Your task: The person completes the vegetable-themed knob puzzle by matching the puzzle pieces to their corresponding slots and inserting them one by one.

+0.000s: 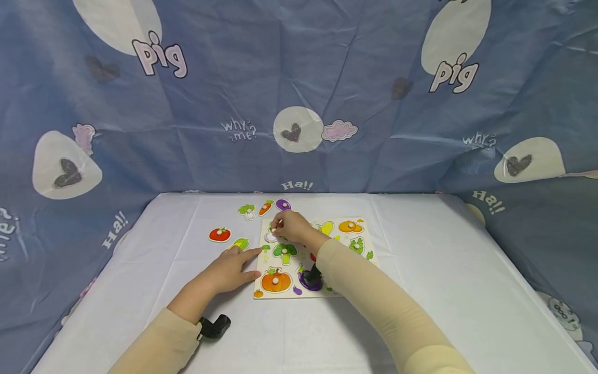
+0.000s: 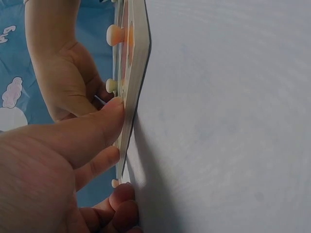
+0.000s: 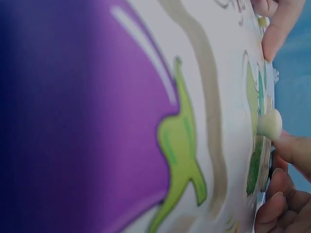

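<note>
A wooden vegetable puzzle board [image 1: 343,226] lies on the white table. My left hand [image 1: 231,270] rests by its left side in the head view, thumb and index finger touching the board's edge. Over the upper left part of the board, my right hand [image 1: 294,227] has its fingertips together on a whitish puzzle piece [image 1: 270,237], mostly hidden by the fingers. A broccoli piece [image 1: 285,252] and a pumpkin piece [image 1: 275,281] lie on the board. In the right wrist view, my right thumb [image 3: 296,150] and curled fingers appear beyond the broccoli's pale knob [image 3: 270,124].
Loose pieces lie left of and behind the board: a tomato [image 1: 220,235], a leafy green and white vegetable [image 1: 247,211], a carrot [image 1: 266,208], an eggplant [image 1: 283,204] and a green piece [image 1: 240,243] near my left hand. A patterned blue curtain [image 1: 252,166] hangs behind the table.
</note>
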Available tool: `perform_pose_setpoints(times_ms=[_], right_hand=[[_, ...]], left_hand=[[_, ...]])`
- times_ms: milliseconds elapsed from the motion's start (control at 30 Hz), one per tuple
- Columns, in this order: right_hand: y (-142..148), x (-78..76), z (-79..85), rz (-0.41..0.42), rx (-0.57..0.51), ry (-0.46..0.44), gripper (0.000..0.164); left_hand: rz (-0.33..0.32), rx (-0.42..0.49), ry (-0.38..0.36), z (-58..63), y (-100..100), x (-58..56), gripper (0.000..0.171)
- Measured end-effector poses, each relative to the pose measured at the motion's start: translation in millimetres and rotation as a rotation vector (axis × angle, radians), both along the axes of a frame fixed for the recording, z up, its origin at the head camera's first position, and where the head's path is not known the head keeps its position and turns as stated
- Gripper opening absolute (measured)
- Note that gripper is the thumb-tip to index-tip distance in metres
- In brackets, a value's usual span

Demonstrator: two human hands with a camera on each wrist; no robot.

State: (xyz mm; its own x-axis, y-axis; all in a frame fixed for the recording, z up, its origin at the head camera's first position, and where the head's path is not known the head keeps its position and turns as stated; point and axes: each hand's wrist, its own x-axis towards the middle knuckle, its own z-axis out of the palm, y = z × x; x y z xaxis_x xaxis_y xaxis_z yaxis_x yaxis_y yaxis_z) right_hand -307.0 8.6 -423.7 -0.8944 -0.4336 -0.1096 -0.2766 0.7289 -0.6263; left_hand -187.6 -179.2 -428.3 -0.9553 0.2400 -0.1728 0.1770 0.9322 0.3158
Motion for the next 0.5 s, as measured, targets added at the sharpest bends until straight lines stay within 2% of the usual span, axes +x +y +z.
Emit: perform_pose_setpoints(times_ms=[500], right_hand=[[1.1,1.6,1.3,-0.012,-0.015,-0.032,0.008]], left_hand=[[-0.004,-0.004,0.004,1.9,1.6,0.3,0.066]])
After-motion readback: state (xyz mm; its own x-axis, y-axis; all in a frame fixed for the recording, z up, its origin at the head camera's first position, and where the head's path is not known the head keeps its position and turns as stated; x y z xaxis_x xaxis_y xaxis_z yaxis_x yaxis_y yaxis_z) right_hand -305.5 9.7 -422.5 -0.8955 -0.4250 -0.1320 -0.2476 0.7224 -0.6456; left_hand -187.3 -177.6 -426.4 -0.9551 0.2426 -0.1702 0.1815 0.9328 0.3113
